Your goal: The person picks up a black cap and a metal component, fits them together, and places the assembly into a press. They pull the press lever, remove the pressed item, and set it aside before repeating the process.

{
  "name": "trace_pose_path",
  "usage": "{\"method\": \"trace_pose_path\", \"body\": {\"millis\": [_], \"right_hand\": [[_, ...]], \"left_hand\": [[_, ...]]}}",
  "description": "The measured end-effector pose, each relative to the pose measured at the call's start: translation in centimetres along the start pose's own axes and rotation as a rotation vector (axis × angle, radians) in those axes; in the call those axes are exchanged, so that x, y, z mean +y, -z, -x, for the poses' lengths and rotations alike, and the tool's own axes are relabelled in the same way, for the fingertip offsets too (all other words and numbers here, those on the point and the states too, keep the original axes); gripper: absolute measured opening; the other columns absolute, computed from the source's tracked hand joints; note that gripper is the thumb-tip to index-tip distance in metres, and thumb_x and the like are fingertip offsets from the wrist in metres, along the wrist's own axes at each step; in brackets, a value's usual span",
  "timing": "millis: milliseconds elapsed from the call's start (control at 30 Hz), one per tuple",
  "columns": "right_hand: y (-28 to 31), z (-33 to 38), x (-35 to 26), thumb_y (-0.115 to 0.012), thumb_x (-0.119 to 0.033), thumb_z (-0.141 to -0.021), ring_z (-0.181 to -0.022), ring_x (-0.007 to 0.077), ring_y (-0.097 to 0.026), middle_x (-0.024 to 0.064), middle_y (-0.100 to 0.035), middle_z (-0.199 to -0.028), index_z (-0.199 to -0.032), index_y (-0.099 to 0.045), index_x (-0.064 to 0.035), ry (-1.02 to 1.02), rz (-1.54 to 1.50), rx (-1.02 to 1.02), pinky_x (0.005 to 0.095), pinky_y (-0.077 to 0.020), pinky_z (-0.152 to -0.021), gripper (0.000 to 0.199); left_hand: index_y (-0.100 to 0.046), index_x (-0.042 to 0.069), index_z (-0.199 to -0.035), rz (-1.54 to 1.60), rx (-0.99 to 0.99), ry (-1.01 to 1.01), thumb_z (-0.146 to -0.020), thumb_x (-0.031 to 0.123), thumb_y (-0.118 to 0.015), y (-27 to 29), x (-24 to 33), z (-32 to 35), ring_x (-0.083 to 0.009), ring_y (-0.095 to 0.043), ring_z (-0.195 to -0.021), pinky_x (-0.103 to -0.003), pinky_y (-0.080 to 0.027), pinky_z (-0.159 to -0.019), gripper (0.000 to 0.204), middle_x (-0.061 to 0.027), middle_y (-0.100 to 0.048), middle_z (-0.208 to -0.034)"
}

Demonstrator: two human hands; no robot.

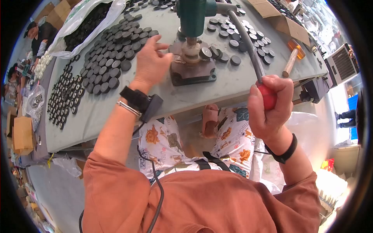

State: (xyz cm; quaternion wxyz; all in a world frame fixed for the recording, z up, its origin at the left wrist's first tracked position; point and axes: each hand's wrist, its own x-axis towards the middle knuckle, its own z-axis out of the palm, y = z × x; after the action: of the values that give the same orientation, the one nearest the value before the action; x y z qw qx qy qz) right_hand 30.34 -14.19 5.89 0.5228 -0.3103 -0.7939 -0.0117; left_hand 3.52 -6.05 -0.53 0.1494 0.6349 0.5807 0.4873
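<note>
My right hand (270, 106) is wrapped round the red ball knob (268, 95) at the end of a long grey lever (246, 42). The lever runs up to a dark green hand press (193, 17), whose heavy base (194, 73) stands on the table. My left hand (152, 62) hovers between the press and a spread of black round discs (112, 58), fingers apart, with nothing seen in it. Right beside the ram and its pale die (190, 52), a few dark discs (206, 53) lean together.
Small ringed parts (66, 95) stand in rows at the table's left. Behind them is a plastic bag (87, 27) of black pieces. Finished-looking silver-faced discs (260, 42), an orange-headed mallet (294, 54) and a cardboard box (285, 21) lie at right. Another person (42, 37) is at far left.
</note>
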Motion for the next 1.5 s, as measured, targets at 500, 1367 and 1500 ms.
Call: {"method": "trace_pose_path", "body": {"millis": [500, 1367, 1500], "right_hand": [[3.1, -10.8, -4.0, -0.052, -0.025, -0.088, -0.039, 0.002, -0.034, -0.0018, -0.047, -0.056, -0.084, -0.054, -0.0067, -0.443, -0.097, 0.045, 0.0179, -0.0208, -0.037, 0.019], [2.2, -14.2, -4.8, -0.053, -0.013, -0.085, -0.036, 0.0031, -0.039, -0.0024, -0.045, -0.048, -0.067, -0.051, -0.003, -0.226, -0.122, 0.068, 0.0189, -0.0279, -0.031, 0.021], [2.8, -12.8, -2.7, -0.053, -0.013, -0.085, -0.037, 0.0031, -0.038, -0.0024, -0.044, -0.047, -0.068, -0.051, -0.0027, -0.184, -0.257, 0.037, 0.0182, -0.0275, -0.031, 0.02]], "left_hand": [[-0.06, 0.007, -0.103, -1.025, -0.325, 0.075, -0.082, 0.034, -0.064, 2.9, -4.6, -7.4, -0.0301, -0.058, -0.102, -0.042, -0.047, -0.084, 0.034, -0.0131, -0.058, -0.108], [-0.056, -0.002, -0.111, -0.02, -0.167, -0.07, -0.072, 0.008, -0.074, -2.1, 2.2, 0.0, -0.0067, -0.057, -0.071, -0.021, -0.049, -0.067, 0.044, -0.0053, -0.066, -0.089], [-0.056, -0.001, -0.111, -0.062, -0.105, -0.105, -0.071, 0.01, -0.075, -2.9, 1.8, 0.3, -0.0069, -0.057, -0.069, -0.022, -0.049, -0.066, 0.045, -0.005, -0.066, -0.086]]}}
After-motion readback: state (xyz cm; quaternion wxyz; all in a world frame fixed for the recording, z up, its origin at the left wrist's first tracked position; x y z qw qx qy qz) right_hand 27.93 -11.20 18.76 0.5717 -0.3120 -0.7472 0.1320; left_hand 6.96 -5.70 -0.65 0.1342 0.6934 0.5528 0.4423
